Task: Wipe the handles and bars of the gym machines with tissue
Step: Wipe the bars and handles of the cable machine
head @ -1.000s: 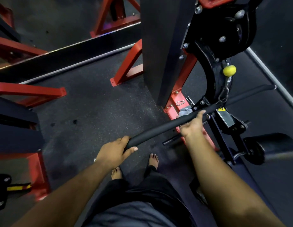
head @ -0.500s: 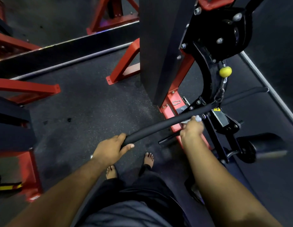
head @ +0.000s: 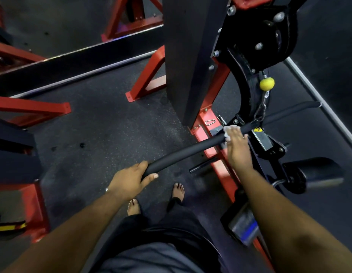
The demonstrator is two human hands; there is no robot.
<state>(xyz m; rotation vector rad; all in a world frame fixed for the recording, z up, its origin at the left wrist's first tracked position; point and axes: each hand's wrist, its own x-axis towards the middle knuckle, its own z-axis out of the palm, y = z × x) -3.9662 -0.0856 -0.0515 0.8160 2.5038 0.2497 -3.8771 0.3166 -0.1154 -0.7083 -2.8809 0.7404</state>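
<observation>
A long black padded pull bar (head: 190, 149) hangs from a chain under a black pulley and runs from lower left to upper right. My left hand (head: 129, 179) grips its near left end. My right hand (head: 237, 143) lies over the bar near its middle, fingers stretched forward, pressing a white tissue (head: 229, 130) against it. The tissue peeks out past my fingertips. The bar's far right end (head: 301, 108) reaches toward a grey floor strip.
A black upright column (head: 188, 56) and a red machine frame (head: 208, 125) stand just behind the bar. A yellow ball (head: 267, 83) sits on the cable above the chain. A black roller pad (head: 316, 172) is at right. More red frames (head: 33, 109) stand at left. My bare feet (head: 155, 198) are on dark rubber flooring.
My right hand has slid along the bar toward its middle, and its fingers are now stretched out over the tissue. My left hand keeps its grip on the bar's end.
</observation>
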